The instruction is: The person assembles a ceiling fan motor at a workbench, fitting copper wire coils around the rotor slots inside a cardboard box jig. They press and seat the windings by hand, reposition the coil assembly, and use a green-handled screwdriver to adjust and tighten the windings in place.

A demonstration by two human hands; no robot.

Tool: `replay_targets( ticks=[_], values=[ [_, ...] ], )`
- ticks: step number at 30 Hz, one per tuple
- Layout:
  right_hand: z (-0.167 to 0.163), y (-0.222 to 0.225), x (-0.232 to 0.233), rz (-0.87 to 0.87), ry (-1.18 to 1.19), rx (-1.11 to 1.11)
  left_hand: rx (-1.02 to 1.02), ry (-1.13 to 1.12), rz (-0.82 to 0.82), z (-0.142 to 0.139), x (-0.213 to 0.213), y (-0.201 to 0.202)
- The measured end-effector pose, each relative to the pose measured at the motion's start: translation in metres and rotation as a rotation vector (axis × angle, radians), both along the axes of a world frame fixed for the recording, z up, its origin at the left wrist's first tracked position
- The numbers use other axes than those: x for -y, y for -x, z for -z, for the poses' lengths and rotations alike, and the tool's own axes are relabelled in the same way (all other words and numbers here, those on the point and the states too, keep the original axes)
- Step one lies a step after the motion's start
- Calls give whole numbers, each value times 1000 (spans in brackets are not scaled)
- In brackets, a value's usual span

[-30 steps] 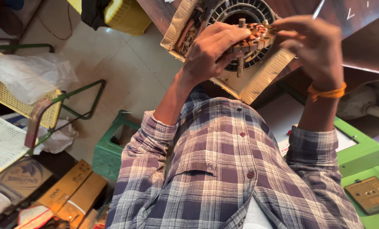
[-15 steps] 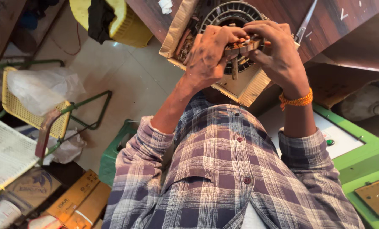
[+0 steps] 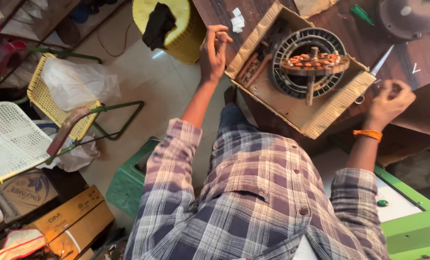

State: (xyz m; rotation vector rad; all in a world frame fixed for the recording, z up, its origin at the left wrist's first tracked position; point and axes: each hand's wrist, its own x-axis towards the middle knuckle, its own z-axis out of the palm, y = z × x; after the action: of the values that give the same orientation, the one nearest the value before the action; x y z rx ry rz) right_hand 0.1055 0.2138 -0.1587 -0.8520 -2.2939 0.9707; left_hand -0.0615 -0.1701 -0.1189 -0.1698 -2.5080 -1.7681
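Overhead, a dark wooden workbench (image 3: 419,58) fills the top right of the view, and an open cardboard box (image 3: 316,113) sits at its near edge. Inside the box lies a round ribbed motor stator ring (image 3: 284,55), with a copper-wound rotor (image 3: 313,63) on its shaft resting across it, tilted slightly. To the box's left, off the bench, stands a yellow stool (image 3: 186,29) with a black cloth (image 3: 158,24) draped over it. Further left are a yellow mesh chair (image 3: 44,96) carrying a clear plastic bag (image 3: 77,82), and cardboard cartons (image 3: 68,219) on the floor. The left hand (image 3: 213,48) hovers just beside the box's left corner, fingers loosely curled and pinched together, holding nothing I can make out. The right hand (image 3: 390,101) is closed at the box's right corner, close to a metal blade (image 3: 381,60) lying on the bench; whether it grips anything I cannot tell.
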Motion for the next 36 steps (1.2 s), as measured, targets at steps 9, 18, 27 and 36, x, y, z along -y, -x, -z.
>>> replay_targets(
  ticks=[9, 18, 27, 36],
  values=[
    [-7, 6, 89, -17, -376, 67, -430, 950, 440, 30, 64, 90],
    [19, -5, 150, 81, -472, 420, -536, 715, 539, 58, 146, 114],
    [16, 4, 181, 23, -96, 133, -447, 339, 263, 76, 172, 126],
    [-4, -5, 208, 107, -82, 327, 375, -757, -4, 76, 147, 139]
  ],
)
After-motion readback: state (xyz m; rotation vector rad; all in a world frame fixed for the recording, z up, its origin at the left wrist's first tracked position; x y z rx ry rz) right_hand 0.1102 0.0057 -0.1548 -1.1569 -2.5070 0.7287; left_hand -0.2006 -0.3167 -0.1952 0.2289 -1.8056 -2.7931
